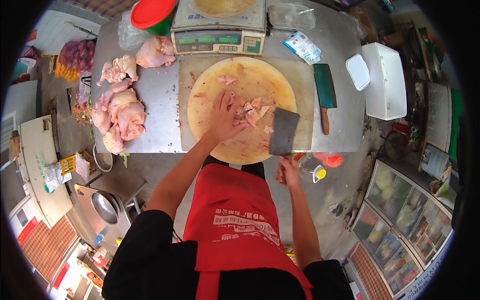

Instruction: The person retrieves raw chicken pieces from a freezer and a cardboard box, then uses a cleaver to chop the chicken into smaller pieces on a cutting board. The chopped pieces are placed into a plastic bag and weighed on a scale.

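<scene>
A round cutting board [240,146] lies on the table's near edge with cut raw chicken pieces [253,112] on it. My left hand [227,118] is cupped over the left side of this meat, thumb and fingers around some of it; the palm hides part. In my right hand [288,171] is the handle of a dark-bladed cleaver [284,131]. Its broad blade is over the board's right edge, beside a small scrap of meat [268,129]. Another small chicken piece [227,80] lies farther up the board.
Raw chicken legs [125,108] are piled at the left of the metal table [159,123]. A digital scale [217,41] stands behind the board. A second cleaver [325,90], a white lid [357,72] and a white plastic bin [386,84] are at right; a red-lidded tub [153,15] is at back left.
</scene>
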